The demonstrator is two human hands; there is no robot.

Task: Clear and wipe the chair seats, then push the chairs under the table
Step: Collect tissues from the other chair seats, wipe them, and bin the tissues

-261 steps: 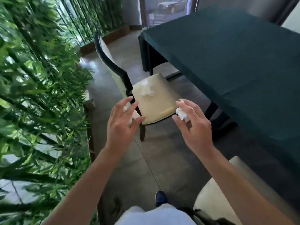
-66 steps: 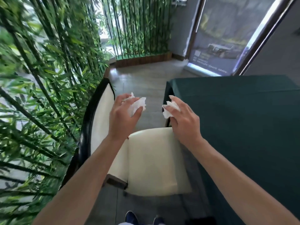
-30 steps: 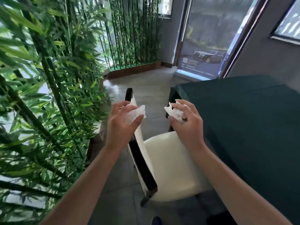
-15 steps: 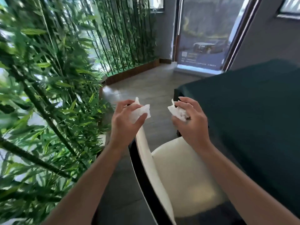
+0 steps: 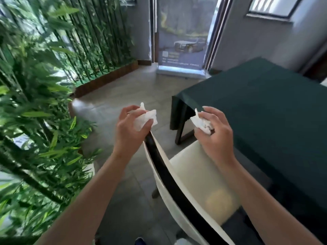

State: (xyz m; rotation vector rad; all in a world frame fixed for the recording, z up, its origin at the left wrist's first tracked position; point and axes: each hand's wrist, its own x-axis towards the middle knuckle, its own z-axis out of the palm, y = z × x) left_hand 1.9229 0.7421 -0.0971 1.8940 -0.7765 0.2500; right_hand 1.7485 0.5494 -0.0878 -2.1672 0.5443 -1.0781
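Note:
A cream chair [image 5: 198,175] with a black-edged backrest [image 5: 169,181] stands below me, its seat facing the table [image 5: 265,110] with the dark green cloth. My left hand [image 5: 131,131] grips a crumpled white tissue [image 5: 146,117] above the top end of the backrest. My right hand [image 5: 215,133] holds another crumpled tissue [image 5: 201,123] over the far edge of the seat. The visible part of the seat carries nothing.
Bamboo plants [image 5: 35,121] crowd the left side, with a low wooden planter edge [image 5: 106,80] behind. A banner stand [image 5: 182,41] and a grey wall lie ahead. Grey floor tiles [image 5: 123,106] run between plants and table. My shoe tip [image 5: 139,241] shows at the bottom.
I have moved round behind the chair, so its backrest now runs under my left hand. Both hands keep their tissues; a tissue that lay on the seat earlier is gone.

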